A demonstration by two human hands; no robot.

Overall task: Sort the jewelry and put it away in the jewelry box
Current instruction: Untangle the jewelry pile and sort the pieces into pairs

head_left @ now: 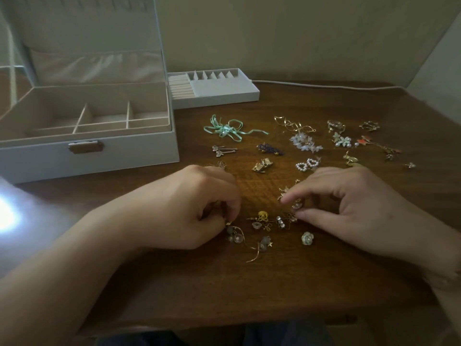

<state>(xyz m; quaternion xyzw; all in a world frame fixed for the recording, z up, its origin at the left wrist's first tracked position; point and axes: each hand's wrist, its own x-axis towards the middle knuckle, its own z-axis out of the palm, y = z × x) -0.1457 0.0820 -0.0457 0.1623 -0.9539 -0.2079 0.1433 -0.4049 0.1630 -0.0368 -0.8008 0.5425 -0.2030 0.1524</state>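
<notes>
Head camera, the only view, looked down on a wooden table [249,283] with both hands low over a small heap of earrings near its middle. The left hand [199,208] was curled tight, its fingertips pinching the gold hook of a dangling earring [234,233] that lay on the wood. The right hand [349,211] was half closed, forefinger and thumb drawn together over a small gold earring [296,203]; whether it actually gripped that piece could not be told. Between the two hands lay a tangled cluster [269,221] of gold and clear pieces, with a flower stud [307,238] just below it.

Farther back, pairs were already laid apart: a mint ribbon bow [224,128], pearl hearts [308,164], white flower drops [305,142] and several gold pieces toward the right.

By my reading the sorting step was in hand, with partners being teased out of the heap and nothing yet stored. The jewelry box [87,148] stood open at the left with its divided compartments bare, and its lift-out tray [214,93] sat behind, beside the lid. The next move probably called for a fine pinch and a slow lift, since thin hooks could snag neighbours.

Open wood lay in front of the heap toward the near edge, giving room to set matched pairs down. The box front stood close to the left hand, and the sorted rows crowded the right, so a wide sweep there could scatter them.
</notes>
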